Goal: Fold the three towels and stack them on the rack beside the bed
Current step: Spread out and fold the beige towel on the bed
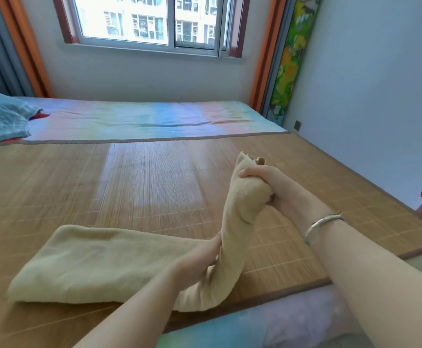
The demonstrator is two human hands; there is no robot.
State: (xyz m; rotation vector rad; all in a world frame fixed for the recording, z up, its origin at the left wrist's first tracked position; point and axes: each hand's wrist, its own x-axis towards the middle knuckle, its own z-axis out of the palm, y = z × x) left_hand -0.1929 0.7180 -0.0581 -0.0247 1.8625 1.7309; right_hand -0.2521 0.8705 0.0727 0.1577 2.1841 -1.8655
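**Pale yellow towel half lifted over the bamboo mat**

At far left a blue patterned pillow [1, 116] lies on the pastel striped sheet [142, 119] below the window [147, 20]. The woven bamboo mat [129, 182] covers the near part of the bed. On it lies the pale yellow terry towel [92, 262], its left part flat, its right part raised. The left hand [205, 254] presses flat against the rising fold, fingers straight. Further right, the right hand [257, 179], a silver bangle [322, 226] on its wrist, grips the towel's upper end, fingers curled round it.
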